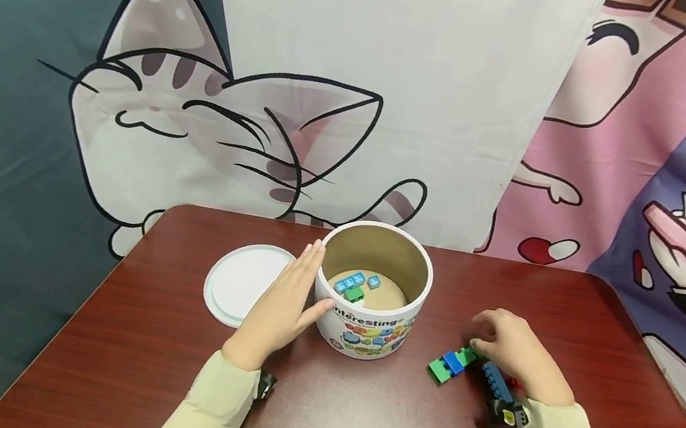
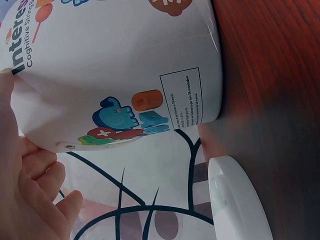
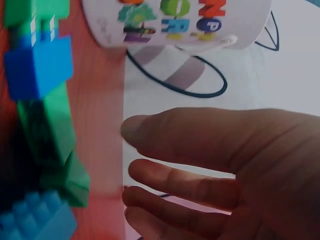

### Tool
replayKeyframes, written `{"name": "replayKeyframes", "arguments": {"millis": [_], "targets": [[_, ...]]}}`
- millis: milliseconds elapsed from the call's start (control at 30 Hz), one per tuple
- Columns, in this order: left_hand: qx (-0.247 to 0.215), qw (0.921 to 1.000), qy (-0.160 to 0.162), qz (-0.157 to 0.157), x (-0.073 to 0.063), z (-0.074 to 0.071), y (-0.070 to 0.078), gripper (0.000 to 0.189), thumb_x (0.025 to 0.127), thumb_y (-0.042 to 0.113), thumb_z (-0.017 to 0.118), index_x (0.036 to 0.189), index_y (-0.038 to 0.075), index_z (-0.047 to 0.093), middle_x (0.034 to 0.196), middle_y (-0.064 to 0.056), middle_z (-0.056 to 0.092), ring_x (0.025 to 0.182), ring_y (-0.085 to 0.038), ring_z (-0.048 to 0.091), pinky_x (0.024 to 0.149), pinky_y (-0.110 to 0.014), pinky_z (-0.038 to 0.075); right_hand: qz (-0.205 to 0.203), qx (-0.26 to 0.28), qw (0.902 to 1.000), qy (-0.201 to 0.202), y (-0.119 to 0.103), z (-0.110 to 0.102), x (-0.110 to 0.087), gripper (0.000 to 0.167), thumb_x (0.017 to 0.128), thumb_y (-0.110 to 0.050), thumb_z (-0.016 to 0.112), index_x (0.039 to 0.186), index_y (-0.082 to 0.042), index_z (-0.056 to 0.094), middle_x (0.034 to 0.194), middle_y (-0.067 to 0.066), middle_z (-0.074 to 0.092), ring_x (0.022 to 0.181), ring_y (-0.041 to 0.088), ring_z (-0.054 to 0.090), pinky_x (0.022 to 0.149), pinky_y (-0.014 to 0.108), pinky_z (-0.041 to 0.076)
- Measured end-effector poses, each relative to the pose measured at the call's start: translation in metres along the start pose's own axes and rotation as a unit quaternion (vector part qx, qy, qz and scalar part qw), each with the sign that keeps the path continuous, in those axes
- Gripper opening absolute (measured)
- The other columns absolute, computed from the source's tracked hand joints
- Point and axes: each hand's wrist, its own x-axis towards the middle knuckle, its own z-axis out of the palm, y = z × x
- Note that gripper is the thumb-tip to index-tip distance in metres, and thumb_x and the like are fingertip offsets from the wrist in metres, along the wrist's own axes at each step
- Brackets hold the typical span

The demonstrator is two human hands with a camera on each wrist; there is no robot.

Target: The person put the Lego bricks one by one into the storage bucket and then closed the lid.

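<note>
A round white tub point(image 1: 411, 314) with printed pictures stands upright on the table, its top uncovered. Several toy blocks lie inside, among them a light blue block point(image 1: 350, 282) and a green block point(image 1: 354, 294). My left hand point(image 1: 280, 305) rests against the tub's left side with fingers straight and the thumb near the front rim. To the right, my right hand point(image 1: 516, 354) hovers just above the loose blocks, its fingers slightly bent and apart with nothing between them in the right wrist view. Beneath it lies a row of green blocks with a blue block point(image 3: 40, 67) among them.
A white round lid point(image 1: 243, 284) lies flat to the left of the tub. Close under the right wrist are a studded blue block point(image 1: 496, 380) and a small red piece point(image 1: 514, 383), partly hidden. The brown table point(image 1: 343, 424) ends at a printed cloth backdrop point(image 1: 476, 55).
</note>
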Motion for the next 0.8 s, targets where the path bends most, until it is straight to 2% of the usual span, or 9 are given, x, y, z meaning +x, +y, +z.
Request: {"name": "replayKeyframes", "arguments": {"millis": [233,433,800], "targets": [[0.001,1.0000,0.002,0.000,0.000,0.000,0.000,0.081,0.101,0.043,0.060,0.160,0.001,0.022,0.167,-0.012,0.023,0.154,-0.026,0.020,0.122,-0.050,0.022,0.032,0.007,0.9988,-0.037,0.010,0.003,-0.003,0.027,0.077,-0.003,0.083,0.099,0.008,0.072,0.089,0.014,0.068,0.079,0.028,0.061,0.069,0.046,0.057],[0.000,1.0000,0.002,0.003,0.000,0.000,0.001,0.081,0.102,0.043,0.060,0.160,0.001,0.022,0.167,-0.012,0.022,0.154,-0.026,0.020,0.122,-0.050,0.022,0.027,0.004,0.9991,-0.034,0.017,0.009,-0.005,0.020,0.075,-0.001,0.081,0.092,0.005,0.073,0.082,0.008,0.068,0.074,0.023,0.061,0.064,0.041,0.055],[0.021,0.9997,0.005,0.009,0.000,-0.001,0.001,0.081,0.101,0.042,0.060,0.160,0.001,0.023,0.167,-0.012,0.023,0.154,-0.026,0.021,0.122,-0.051,0.023,0.024,0.004,0.9994,-0.024,0.021,0.012,-0.004,0.020,0.076,0.000,0.080,0.093,0.007,0.071,0.081,0.009,0.067,0.074,0.024,0.062,0.065,0.043,0.056]]}}
